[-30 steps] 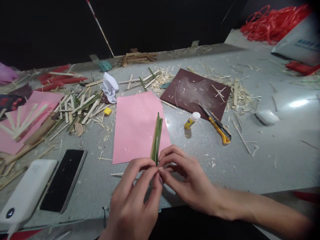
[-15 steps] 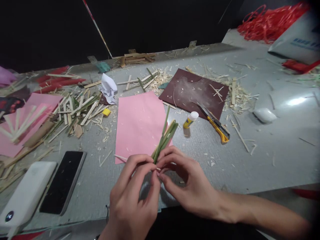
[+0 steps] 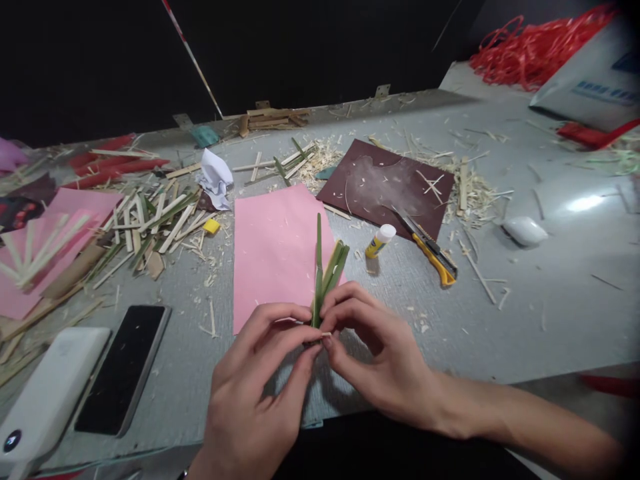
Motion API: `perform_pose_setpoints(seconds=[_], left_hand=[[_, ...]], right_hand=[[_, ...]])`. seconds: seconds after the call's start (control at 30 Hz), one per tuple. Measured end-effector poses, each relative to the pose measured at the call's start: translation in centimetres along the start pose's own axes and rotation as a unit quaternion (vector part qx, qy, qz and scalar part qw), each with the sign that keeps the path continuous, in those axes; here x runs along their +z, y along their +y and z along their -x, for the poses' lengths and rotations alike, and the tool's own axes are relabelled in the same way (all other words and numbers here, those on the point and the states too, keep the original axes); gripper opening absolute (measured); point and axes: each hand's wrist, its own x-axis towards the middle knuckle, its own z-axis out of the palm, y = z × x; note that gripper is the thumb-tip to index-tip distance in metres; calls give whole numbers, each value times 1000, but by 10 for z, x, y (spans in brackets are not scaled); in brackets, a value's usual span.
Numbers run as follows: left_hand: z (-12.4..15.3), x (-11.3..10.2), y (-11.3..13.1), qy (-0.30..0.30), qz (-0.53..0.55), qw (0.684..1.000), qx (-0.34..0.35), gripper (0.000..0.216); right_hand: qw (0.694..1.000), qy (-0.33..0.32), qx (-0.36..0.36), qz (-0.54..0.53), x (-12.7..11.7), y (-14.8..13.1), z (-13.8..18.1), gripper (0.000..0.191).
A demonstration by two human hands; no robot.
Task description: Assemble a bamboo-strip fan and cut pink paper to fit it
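Two hands, my left hand (image 3: 260,373) and right hand (image 3: 377,347), pinch the green bamboo strips (image 3: 330,272) near their base, probably to hold them together while the far ends fan toward the pink paper (image 3: 273,253).

Near the close edge of the tabletop (image 3: 450,343), the bundle of strips (image 3: 333,273) stood between the left hand (image 3: 267,370) and the right hand (image 3: 373,347), its far ends before the paper (image 3: 270,253). Left of the left hand lay the phone (image 3: 123,370), with the power bank (image 3: 55,393) beyond it. Behind the phone spread a heap of sticks (image 3: 165,223), the crumpled paper (image 3: 215,180) at its right end. The glue stick (image 3: 380,241) stood right of the paper, between it and the knife (image 3: 433,253), whose blade lay on the board (image 3: 360,180). Shavings (image 3: 473,197) lay right of the board. In the far right corner, string (image 3: 533,53) lay left of the bag (image 3: 590,83).
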Motion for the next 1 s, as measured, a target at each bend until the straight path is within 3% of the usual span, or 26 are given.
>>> perform_pose_setpoints(seconds=[0.23, 0.67, 1.0], left_hand=[[2, 7, 0, 44, 30, 999, 12, 25], [1, 4, 0, 56, 34, 998, 13, 24], [-1, 4, 3, 46, 16, 999, 20, 24]], right_hand=[[998, -35, -33, 30, -11, -11, -11, 16], [997, -62, -53, 0, -15, -10, -21, 10], [985, -92, -99, 108, -18, -14, -22, 17]])
